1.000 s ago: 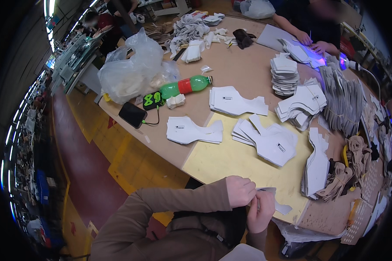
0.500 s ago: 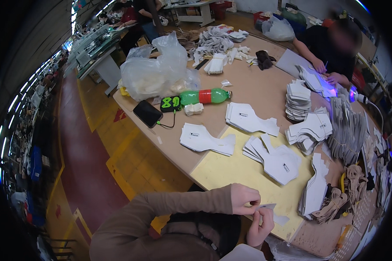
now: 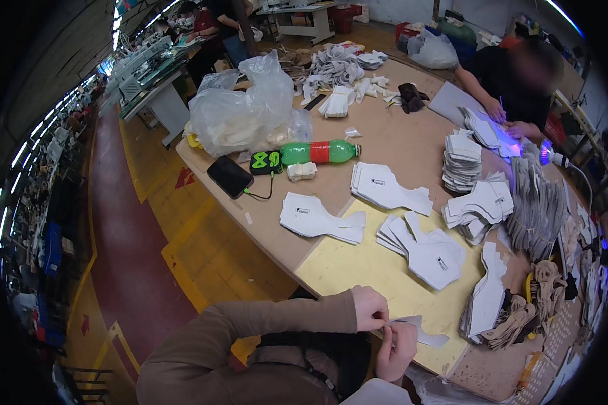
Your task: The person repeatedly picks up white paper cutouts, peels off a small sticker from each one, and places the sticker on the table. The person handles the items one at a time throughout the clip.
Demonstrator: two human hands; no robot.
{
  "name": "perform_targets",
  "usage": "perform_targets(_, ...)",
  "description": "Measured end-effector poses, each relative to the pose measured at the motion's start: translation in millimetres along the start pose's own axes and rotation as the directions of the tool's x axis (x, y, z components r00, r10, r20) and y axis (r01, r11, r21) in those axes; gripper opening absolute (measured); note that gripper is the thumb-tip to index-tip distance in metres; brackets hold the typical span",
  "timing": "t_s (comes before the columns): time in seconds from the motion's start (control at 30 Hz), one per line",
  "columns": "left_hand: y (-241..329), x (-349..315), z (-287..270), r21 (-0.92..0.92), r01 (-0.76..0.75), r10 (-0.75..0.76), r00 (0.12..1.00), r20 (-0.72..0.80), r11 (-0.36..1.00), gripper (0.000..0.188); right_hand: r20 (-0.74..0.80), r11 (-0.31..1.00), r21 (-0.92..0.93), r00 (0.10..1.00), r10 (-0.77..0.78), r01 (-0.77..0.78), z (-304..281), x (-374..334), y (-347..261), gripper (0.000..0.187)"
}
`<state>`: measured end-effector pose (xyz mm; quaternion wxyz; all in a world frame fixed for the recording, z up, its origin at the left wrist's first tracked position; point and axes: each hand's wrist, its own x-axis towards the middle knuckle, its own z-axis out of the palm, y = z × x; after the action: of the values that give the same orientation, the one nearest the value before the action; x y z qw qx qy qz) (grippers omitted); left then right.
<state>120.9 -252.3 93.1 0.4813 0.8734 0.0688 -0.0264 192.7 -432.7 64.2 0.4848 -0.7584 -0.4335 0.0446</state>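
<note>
At the near edge of the table, my left hand (image 3: 369,308) pinches one end of a small grey-white cut piece (image 3: 419,329). Beside it my right hand (image 3: 396,352) has its fingers closed on the same piece, close to the left fingertips. The piece's free end reaches right over the yellow sheet (image 3: 344,270). Just beyond my hands lies a fanned stack of white cut pieces (image 3: 436,260) with small printed marks. Two similar stacks, a left one (image 3: 311,216) and a farther one (image 3: 388,187), lie behind it. Another white stack (image 3: 485,290) is to the right.
A green bottle (image 3: 319,152), a phone (image 3: 230,177), a power bank (image 3: 266,162) and a plastic bag (image 3: 240,111) occupy the table's left side. Bundled pieces (image 3: 537,202) crowd the right, near a lamp (image 3: 550,155). Across the table a person (image 3: 513,81) handles white pieces.
My hands have shifted slightly left and drawn closer together. More of the grey-white piece now shows beyond my right hand.
</note>
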Motion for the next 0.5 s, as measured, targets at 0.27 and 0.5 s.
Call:
perform_targets(0.27,14,-14,14,0.501,-0.125,0.170,0.984,-0.046,0.856,0.018,0.026,0.995,-0.070,0.998,-0.065,0.066,8,3,1,0.005)
perform_targets(0.5,12,-10,14,0.447,-0.218,0.300,0.946,-0.121,0.867,0.019,0.040,1.000,-0.024,0.999,0.020,-0.019,3,0,0,0.005)
